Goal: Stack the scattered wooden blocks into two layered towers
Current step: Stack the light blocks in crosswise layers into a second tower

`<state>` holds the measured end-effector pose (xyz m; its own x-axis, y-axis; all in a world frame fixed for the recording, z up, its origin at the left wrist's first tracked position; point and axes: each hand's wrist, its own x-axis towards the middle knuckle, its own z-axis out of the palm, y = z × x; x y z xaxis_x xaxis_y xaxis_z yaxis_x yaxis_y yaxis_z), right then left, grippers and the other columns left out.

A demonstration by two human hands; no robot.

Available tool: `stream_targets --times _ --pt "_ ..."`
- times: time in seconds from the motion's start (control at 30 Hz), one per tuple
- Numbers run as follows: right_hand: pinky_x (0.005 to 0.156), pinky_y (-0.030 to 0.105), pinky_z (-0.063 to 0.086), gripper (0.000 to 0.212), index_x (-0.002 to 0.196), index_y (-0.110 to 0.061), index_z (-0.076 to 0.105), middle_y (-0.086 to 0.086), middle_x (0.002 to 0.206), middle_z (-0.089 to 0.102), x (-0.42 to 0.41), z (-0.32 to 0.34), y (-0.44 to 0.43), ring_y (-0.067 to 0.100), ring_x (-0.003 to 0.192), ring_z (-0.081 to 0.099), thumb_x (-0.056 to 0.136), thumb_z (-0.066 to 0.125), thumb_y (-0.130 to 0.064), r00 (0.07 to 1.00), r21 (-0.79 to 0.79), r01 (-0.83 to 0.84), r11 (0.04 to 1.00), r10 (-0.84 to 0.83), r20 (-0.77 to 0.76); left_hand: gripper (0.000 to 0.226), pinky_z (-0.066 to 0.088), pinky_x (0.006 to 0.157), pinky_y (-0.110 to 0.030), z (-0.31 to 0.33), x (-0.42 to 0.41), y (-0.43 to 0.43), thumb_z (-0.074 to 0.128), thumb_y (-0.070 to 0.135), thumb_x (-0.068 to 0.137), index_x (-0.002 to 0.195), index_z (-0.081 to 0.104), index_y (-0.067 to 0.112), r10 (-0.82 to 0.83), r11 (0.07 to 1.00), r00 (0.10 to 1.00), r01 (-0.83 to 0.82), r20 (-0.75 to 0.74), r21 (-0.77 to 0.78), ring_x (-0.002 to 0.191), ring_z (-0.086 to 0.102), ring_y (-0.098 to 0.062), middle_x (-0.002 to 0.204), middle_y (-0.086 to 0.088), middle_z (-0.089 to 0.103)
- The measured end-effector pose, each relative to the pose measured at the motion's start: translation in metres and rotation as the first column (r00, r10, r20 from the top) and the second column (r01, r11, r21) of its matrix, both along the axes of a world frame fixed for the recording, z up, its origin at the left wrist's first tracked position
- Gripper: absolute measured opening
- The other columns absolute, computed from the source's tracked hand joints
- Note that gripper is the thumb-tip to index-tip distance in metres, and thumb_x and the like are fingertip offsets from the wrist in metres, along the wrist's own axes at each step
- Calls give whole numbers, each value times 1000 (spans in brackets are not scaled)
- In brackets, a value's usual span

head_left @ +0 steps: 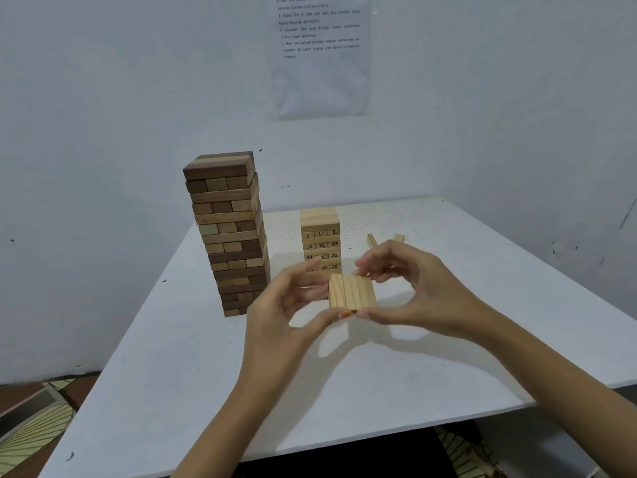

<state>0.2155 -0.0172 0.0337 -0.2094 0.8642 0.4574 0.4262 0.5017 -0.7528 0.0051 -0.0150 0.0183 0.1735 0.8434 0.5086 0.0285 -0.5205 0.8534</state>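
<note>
White walls meet behind a white table (206,374), and a printed sheet (320,53) is taped high on the wall. On the table the dark tower (227,236) stands tall to my left. The pale tower (320,236), with numbers on its block ends, stands lower near the middle. Two loose blocks (372,240) lie just beyond my right hand.

I hold a row of pale blocks (351,291) side by side in the air, in front of the pale tower. My left hand (275,315) pinches it from the left, thumb under the near end. My right hand (413,291) pinches it from the right, fingertips at the far end and thumb at the near one. Both grips are narrow and closed on the wood.

I judge this row to be the next layer for the pale tower. To set it well, I squeeze inward so the inner blocks cannot drop out, and I square the ends flush first. I cannot tell from here which way the tower's top layer runs, so I check that and lay mine across it. I bring the row down level and centred, let it touch all at once, then ease both hands away sideways together. My left forearm should stay wide of the dark tower, which looks ready to topple at a nudge.
</note>
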Motion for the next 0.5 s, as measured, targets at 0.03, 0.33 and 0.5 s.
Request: stream_targets --times 0.03,0.33,0.5 --pt "90 24 50 54 108 -19 63 -8 102 70 -1 7 1 14 101 64 62 91 -15 1000 18 -7 1000 7 -5 59 53 88 -22 5 0 -1 83 12 61 116 62 18 2 1000 1000 -3 28 22 100 67 -11 103 2 71" --pt "87 33 53 58 110 -22 62 -5 102 70 -11 63 29 15 100 64 59 88 -33 1000 112 -15 994 14 4 46 52 93 -27 44 4 18 77 2 70 112 62 11 41 994 980 -59 193 90 104 66 -12 107 -3 70" --pt "85 32 53 56 112 -26 62 -11 99 71 -12 73 57 11 97 62 63 88 -30 999 96 12 995 -16 36 43 52 90 -22 52 12 40 75 -3 75 113 63 13 107 990 967 -126 232 70 103 66 -8 108 0 70"
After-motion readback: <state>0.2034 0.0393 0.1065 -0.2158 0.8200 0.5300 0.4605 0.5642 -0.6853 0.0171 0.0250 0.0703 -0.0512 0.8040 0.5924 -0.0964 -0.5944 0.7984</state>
